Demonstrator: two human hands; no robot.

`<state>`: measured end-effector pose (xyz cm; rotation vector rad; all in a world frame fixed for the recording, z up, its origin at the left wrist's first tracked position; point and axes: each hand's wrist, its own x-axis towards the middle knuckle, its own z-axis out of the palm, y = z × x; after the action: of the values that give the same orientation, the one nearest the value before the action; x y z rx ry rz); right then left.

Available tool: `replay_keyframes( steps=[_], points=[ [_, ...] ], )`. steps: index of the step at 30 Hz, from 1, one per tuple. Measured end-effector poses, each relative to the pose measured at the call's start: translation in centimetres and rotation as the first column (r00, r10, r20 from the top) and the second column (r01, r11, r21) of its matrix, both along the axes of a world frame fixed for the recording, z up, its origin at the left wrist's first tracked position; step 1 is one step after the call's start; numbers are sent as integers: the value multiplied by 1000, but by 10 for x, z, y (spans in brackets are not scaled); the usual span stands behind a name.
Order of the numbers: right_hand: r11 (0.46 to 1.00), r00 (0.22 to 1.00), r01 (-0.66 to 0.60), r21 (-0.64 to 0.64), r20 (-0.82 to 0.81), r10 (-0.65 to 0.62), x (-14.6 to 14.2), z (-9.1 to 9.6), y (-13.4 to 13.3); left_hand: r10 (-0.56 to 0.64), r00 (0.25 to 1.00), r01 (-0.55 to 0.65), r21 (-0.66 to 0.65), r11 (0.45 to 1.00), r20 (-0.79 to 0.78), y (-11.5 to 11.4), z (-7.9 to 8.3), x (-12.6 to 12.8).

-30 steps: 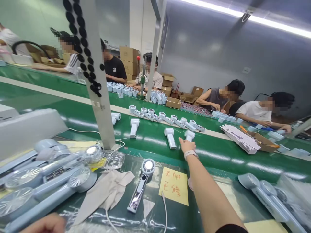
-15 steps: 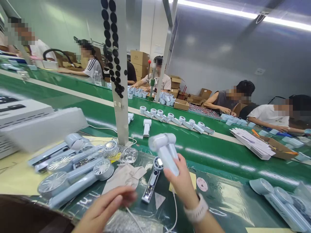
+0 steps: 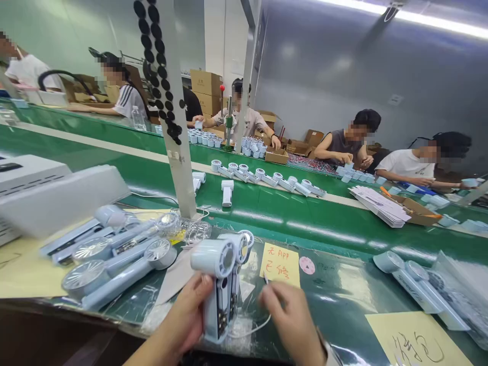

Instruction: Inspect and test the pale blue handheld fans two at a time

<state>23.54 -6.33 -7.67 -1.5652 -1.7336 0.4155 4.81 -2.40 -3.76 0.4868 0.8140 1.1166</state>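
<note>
My left hand (image 3: 190, 310) is wrapped around a light blue handheld fan (image 3: 211, 259), held upright with its open inner side, showing circuit parts, facing right. A second fan (image 3: 241, 248) stands close against it, seemingly in the same grip. Behind these shows the round head of another fan (image 3: 249, 238), mostly hidden. To the right, my right hand (image 3: 285, 310) is closed in a pinch on a white cable (image 3: 253, 330), a small tip poking out above the fingers; motion blurs it a little. The yellow note (image 3: 280, 262) with red handwriting lies just beyond that hand.
Several light blue fans (image 3: 129, 274) lie piled at left, near white boxes (image 3: 61, 198). More fans (image 3: 423, 290) lie at right beside another yellow note (image 3: 415, 335). A metal post (image 3: 179, 152) rises ahead. The green conveyor (image 3: 267, 203) carries a fan row; co-workers sit beyond.
The two fans went from my right hand to my left hand, now with their inner sides showing. My right hand has lowered and taken the white cable. The view has shifted slightly.
</note>
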Motion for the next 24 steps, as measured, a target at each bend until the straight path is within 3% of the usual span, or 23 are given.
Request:
replay_keyframes(
  steps=[2, 3, 7, 9, 11, 13, 15, 20, 24],
  points=[
    [986, 987, 163, -25, 2, -163, 5, -2, 17, -1, 1000, 2, -34, 999, 21, 3, 4, -7],
    [985, 985, 173, -25, 2, -173, 4, -4, 24, -6, 999, 7, -33, 999, 34, 4, 6, -9],
    [996, 996, 71, -45, -54, -73, -18, -8, 15, -75, 991, 65, 90, 994, 114, 8, 13, -16],
    [985, 967, -55, -161, -254, 13, -32, -7, -5, -93, 984, 62, 196, 979, 154, 9, 16, -15],
    [924, 818, -258, -284, -573, 53, -44, -2, -25, -82, 980, 31, 267, 963, 183, 10, 18, -11],
    [850, 631, -433, -301, -775, 47, -51, 5, -36, -66, 978, 8, 284, 959, 196, 11, 20, -4],
    [831, 589, -486, -271, -804, 82, -54, 12, -39, -63, 977, 3, 282, 959, 205, 11, 21, 4],
    [895, 638, -384, -228, -766, 78, -61, 21, -34, -98, 971, 32, 286, 958, 218, 8, 22, 10],
    [902, 546, -344, -262, -837, -35, -74, 12, -39, -42, 975, -30, 313, 949, 218, 4, 17, 9]
  ],
)
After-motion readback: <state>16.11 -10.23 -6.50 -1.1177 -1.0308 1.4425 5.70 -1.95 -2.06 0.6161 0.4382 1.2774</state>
